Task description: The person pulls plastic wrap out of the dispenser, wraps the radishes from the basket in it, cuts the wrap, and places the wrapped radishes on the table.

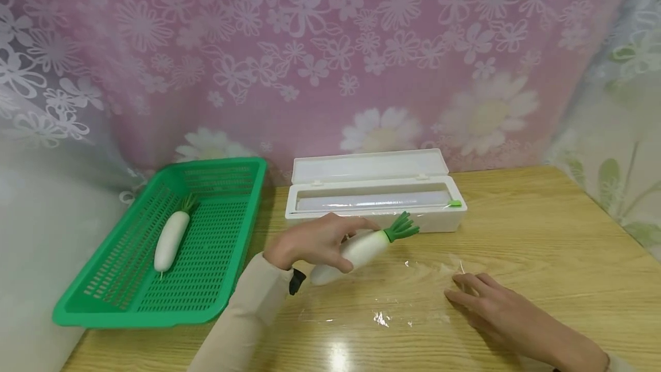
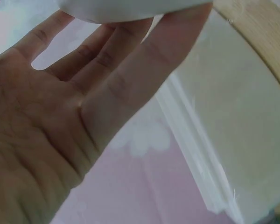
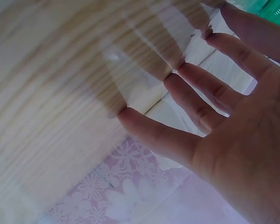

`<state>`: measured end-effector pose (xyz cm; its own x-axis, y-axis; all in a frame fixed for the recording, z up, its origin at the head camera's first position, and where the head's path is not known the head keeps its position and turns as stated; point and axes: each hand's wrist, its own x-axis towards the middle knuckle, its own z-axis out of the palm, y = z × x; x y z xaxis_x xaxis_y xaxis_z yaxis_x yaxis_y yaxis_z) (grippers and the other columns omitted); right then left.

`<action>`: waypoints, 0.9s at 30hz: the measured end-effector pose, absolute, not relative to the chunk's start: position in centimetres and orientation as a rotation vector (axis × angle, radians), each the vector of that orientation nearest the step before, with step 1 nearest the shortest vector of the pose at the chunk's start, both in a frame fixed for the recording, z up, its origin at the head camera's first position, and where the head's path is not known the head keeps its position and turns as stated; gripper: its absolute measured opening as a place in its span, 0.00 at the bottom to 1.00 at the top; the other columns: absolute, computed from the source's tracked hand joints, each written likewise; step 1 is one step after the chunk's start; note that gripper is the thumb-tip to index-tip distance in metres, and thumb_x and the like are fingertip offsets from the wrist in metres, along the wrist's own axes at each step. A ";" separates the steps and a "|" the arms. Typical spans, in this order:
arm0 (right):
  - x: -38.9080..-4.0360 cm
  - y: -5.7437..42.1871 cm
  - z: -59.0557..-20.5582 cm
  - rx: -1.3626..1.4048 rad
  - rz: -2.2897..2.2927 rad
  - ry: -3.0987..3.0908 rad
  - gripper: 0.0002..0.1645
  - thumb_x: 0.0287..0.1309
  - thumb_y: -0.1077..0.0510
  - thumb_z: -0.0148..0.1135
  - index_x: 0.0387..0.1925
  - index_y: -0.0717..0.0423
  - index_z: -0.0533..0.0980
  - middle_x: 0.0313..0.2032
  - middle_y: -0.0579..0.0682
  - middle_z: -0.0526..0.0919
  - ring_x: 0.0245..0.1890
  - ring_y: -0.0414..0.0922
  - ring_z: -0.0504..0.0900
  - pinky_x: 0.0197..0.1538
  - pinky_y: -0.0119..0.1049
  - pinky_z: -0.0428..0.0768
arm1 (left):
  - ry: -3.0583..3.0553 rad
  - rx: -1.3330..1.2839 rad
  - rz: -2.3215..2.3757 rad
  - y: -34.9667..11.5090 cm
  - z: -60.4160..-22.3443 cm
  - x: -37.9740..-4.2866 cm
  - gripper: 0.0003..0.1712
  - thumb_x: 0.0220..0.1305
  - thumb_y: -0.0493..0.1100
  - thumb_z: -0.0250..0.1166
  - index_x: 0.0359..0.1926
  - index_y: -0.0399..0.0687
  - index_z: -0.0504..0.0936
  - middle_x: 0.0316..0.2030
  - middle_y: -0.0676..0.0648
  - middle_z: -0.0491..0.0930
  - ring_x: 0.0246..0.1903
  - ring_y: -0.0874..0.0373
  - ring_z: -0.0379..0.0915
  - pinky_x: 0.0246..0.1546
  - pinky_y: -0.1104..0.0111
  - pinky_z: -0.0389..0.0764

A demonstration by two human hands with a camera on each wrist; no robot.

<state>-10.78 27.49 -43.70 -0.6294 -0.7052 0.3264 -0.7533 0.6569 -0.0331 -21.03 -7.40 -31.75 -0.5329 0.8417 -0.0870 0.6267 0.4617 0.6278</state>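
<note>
Clear film (image 1: 382,319) is laid out, touched by right hand (image 1: 493,307), fingers spread. Unwrapped daikon (image 1: 365,250) is gripped by left hand (image 1: 321,241); second daikon (image 1: 171,241) is left in basket (image 1: 139,319).

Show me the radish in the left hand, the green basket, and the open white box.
Held radish (image 1: 368,248), head view: on its white body.
Green basket (image 1: 139,319), head view: on its front rim.
White box (image 1: 440,222), head view: on its front wall.

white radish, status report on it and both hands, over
Left hand grips white radish. Right hand touches clear plastic film. Open wrap box behind radish, nothing visibly in the way.
</note>
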 end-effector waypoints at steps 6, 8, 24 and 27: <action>-10.9 27.5 -43.8 1.179 0.241 -2.575 0.19 0.74 0.46 0.56 0.53 0.53 0.82 0.51 0.58 0.79 0.47 0.55 0.79 0.35 0.42 0.84 | 2.341 1.245 0.714 -6.1 -32.5 -20.9 0.42 0.53 0.31 0.75 0.70 0.50 0.72 0.53 0.48 0.78 0.42 0.58 0.74 0.41 0.68 0.78; -11.0 27.4 -43.9 1.182 0.242 -2.567 0.21 0.76 0.45 0.51 0.53 0.53 0.82 0.51 0.57 0.80 0.46 0.54 0.79 0.35 0.42 0.84 | 2.346 1.260 0.671 -5.7 -32.9 -20.9 0.42 0.53 0.32 0.75 0.70 0.51 0.72 0.53 0.48 0.78 0.43 0.59 0.73 0.42 0.69 0.77; -10.8 27.4 -44.0 1.172 0.227 -2.508 0.32 0.78 0.41 0.34 0.52 0.54 0.82 0.50 0.58 0.80 0.46 0.53 0.79 0.36 0.43 0.84 | 2.386 1.259 0.438 -2.8 -35.5 -20.3 0.42 0.52 0.35 0.78 0.68 0.54 0.73 0.51 0.50 0.81 0.44 0.64 0.75 0.42 0.74 0.75; -10.8 27.4 -44.1 1.167 0.233 -2.497 0.32 0.78 0.42 0.34 0.51 0.53 0.82 0.50 0.58 0.81 0.46 0.53 0.80 0.37 0.43 0.84 | 2.412 1.281 0.370 -2.3 -35.6 -20.2 0.42 0.51 0.36 0.78 0.67 0.54 0.73 0.48 0.52 0.81 0.40 0.66 0.73 0.41 0.76 0.74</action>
<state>-10.77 27.40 -44.06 -0.5869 -0.7044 0.3993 -0.7660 0.6428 0.0080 -20.16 -2.30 -35.65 -0.5104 0.8341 -0.2093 0.7329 0.5492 0.4015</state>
